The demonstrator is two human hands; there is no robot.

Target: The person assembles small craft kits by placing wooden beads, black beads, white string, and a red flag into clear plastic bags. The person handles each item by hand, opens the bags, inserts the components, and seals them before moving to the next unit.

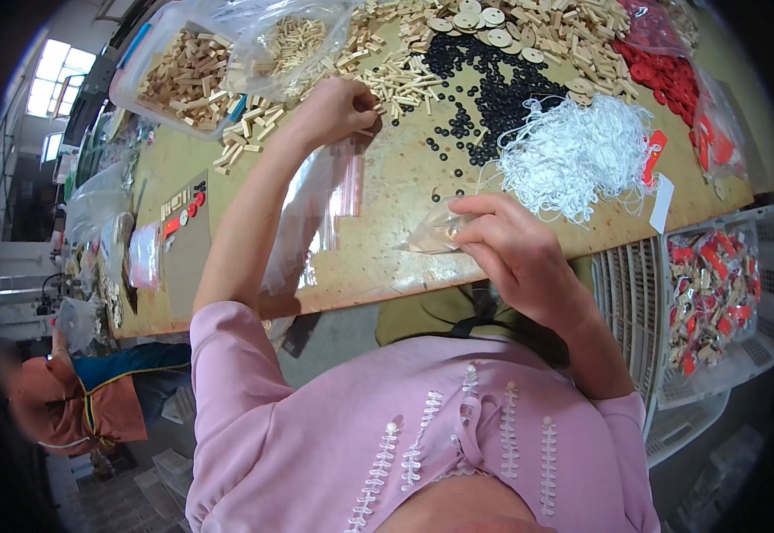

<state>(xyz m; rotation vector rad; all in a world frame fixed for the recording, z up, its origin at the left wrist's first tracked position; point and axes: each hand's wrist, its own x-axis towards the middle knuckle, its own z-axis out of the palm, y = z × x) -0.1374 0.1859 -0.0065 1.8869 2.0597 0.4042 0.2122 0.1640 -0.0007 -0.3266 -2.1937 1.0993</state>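
My left hand (341, 108) is at the edge of a heap of small wooden pegs (412, 82), fingers curled together; whatever is between the fingertips is hidden. In front of my body, my right hand (516, 249) grips a small clear plastic bag (436, 233) with something pale inside. Black rings (458, 67) lie scattered on the table between the pegs and a tangle of white string (574, 155). Flat, clear zip bags (316, 213) are spread beneath my left forearm.
A clear tub (125, 87) of wooden blocks stands at the far left. Wooden discs (492, 16) and red pieces (658, 75) are heaped at the back. A white crate (765, 302) holds filled packets at right. A sample board (189, 258) lies left; another person (85, 395) is beyond.
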